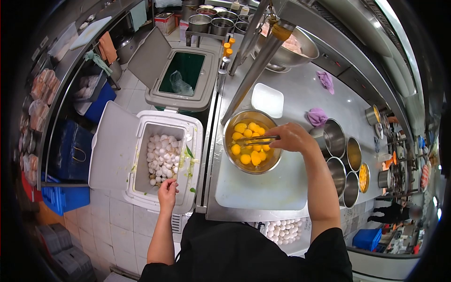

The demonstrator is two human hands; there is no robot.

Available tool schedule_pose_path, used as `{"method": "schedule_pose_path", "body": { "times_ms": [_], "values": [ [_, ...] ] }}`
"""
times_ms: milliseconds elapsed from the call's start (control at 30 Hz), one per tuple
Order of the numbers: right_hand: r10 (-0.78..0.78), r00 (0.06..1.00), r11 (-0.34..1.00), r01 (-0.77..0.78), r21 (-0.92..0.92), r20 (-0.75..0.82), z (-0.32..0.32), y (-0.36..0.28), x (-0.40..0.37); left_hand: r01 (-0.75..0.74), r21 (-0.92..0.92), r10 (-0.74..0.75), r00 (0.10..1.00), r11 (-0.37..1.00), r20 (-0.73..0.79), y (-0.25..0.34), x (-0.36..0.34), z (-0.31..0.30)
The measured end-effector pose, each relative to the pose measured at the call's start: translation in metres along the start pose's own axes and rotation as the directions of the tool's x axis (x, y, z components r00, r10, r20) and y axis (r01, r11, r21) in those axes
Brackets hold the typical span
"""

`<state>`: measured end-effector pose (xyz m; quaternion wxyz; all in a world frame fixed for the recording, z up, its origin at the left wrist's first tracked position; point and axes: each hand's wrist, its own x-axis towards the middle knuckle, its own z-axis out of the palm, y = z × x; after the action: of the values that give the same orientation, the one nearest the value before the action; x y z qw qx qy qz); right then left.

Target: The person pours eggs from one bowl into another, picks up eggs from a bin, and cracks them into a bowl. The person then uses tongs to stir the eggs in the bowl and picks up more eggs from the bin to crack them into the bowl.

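At a steel counter [300, 87], my right hand [292, 137] pinches dark chopsticks [258, 140] across a steel bowl [272, 163], their tips pointing left among raw yolks [245, 159] that lie below and left of my fingers. The bowl stands at the far end of a pale board [258, 193]. My left hand [167, 193] hangs over an open bin [193, 126] of eggshells [162, 152], fingers drawn together; whether they hold anything, I cannot tell.

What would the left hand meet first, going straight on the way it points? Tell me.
Likely the white eggshells heaped in the open bin: the left hand points toward them. Its height above them is unclear.
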<state>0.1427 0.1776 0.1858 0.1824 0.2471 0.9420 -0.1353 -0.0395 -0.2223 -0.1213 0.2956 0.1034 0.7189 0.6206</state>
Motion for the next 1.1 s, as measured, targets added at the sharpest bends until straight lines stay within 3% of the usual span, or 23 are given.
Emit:
{"method": "schedule_pose_path", "body": {
  "times_ms": [467,667,867,1100],
  "values": [
    [-0.049,0.999,0.999,0.050,0.016,-0.022,0.007,0.003,0.007,-0.005,-0.002,0.005,1.000,1.000,0.007,0.000,-0.003,-0.002],
    [-0.002,1.000,0.999,0.002,0.043,-0.005,0.005,-0.002,0.002,0.002,-0.014,-0.002,1.000,1.000,0.006,-0.002,-0.003,-0.002],
    [-0.046,0.996,0.993,0.055,0.108,-0.080,-0.006,0.002,-0.014,0.005,-0.012,-0.005,1.000,1.000,0.003,0.001,-0.006,-0.002],
    [0.023,0.997,0.963,-0.004,0.270,-0.068,-0.022,0.002,-0.035,-0.003,-0.009,0.003,1.000,1.000,0.010,0.001,-0.005,-0.001]
  ]
}}
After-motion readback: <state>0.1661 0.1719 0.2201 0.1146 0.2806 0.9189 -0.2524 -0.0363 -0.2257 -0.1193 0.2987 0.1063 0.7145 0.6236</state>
